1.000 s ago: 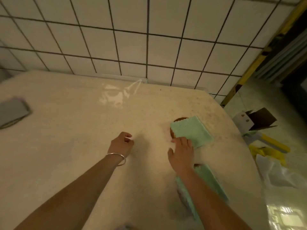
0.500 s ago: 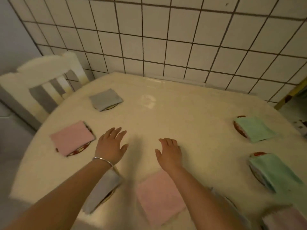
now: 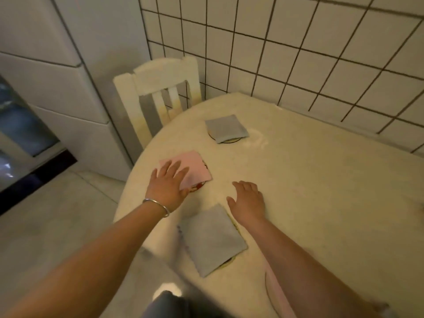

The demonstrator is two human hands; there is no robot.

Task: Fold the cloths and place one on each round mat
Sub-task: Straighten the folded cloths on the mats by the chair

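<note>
The left hand point(image 3: 168, 187), a bangle point(image 3: 157, 206) on its wrist, lies flat with fingers spread on the near corner of a folded pink cloth point(image 3: 191, 167) at centre left of the frame; a round mat point(image 3: 198, 186) peeks out under that cloth's lower edge. The right hand point(image 3: 249, 200) hovers open, fingers relaxed, just right of it, holding nothing. Below and between the hands a folded grey cloth point(image 3: 212, 241) covers another mat point(image 3: 228, 262) near the worktop point(image 3: 321, 191) edge. Higher up, a second grey cloth point(image 3: 226, 127) sits on a third mat point(image 3: 231, 140). A white chair point(image 3: 158, 92) stands at upper left against the tiled wall point(image 3: 298, 42).
</note>
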